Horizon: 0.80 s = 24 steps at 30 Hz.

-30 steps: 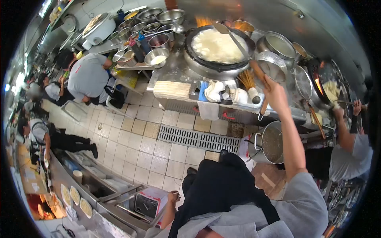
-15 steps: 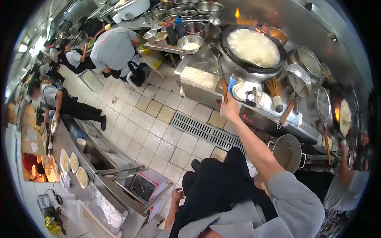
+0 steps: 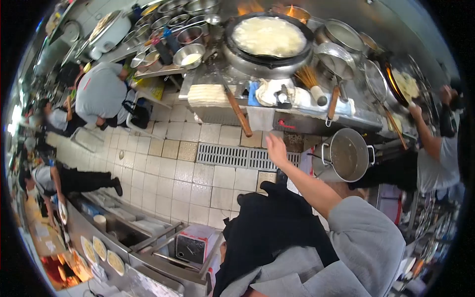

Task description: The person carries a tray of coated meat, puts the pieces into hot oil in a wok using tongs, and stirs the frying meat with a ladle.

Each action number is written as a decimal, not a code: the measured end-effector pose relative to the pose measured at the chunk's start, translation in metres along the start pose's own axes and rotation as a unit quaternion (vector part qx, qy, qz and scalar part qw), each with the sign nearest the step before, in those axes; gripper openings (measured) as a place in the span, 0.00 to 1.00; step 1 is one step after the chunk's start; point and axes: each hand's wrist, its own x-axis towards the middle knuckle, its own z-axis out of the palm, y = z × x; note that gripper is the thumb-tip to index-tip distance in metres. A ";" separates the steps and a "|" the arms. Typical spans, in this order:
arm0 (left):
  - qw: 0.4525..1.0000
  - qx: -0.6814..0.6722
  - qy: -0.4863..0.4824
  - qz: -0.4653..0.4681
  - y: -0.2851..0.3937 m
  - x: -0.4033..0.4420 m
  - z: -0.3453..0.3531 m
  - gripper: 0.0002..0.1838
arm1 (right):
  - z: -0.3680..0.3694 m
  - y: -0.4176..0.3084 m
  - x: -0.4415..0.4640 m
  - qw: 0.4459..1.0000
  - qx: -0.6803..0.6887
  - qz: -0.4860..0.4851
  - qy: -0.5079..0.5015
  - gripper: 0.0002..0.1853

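Note:
My right hand (image 3: pixel 276 149) is in the air before the stove front, empty, with its fingers loosely extended. Just beyond it, the wooden handle of a spatula (image 3: pixel 238 113) juts over the counter edge; its blade end lies on the steel top left of the wok. In the big wok (image 3: pixel 269 35) is a pale, foamy mass. Right of the handle are white cloths (image 3: pixel 267 93), a bamboo brush (image 3: pixel 309 83) and a perforated ladle (image 3: pixel 336 60) with a wooden handle. Only a sliver of my left hand (image 3: pixel 222 250) shows beside the apron, its fingers hidden.
A large pot (image 3: pixel 347 154) stands low at the right. A co-worker (image 3: pixel 438 161) tends another wok (image 3: pixel 405 86). More people are at the left. Steel bowls (image 3: pixel 189 55) crowd the back left, and plates of food (image 3: pixel 116 263) line the lower-left counter. Flames show behind the wok.
My right hand first brought the spatula from above the wok to the counter on its left. Now it has let go and drawn back towards me. My left hand has become mostly hidden.

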 end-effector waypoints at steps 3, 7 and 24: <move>0.999 -0.001 -0.024 0.025 -0.015 0.044 -0.021 0.15 | -0.034 0.107 -0.079 0.970 -0.155 0.138 -0.128 0.20; 0.996 -0.006 -0.058 0.068 -0.085 0.152 -0.049 0.16 | -0.109 0.271 -0.256 0.867 -0.344 0.249 -0.261 0.18; 0.962 0.162 -0.105 0.192 0.239 0.182 -0.087 0.18 | -0.044 0.263 -0.461 0.865 0.044 0.498 -0.053 0.20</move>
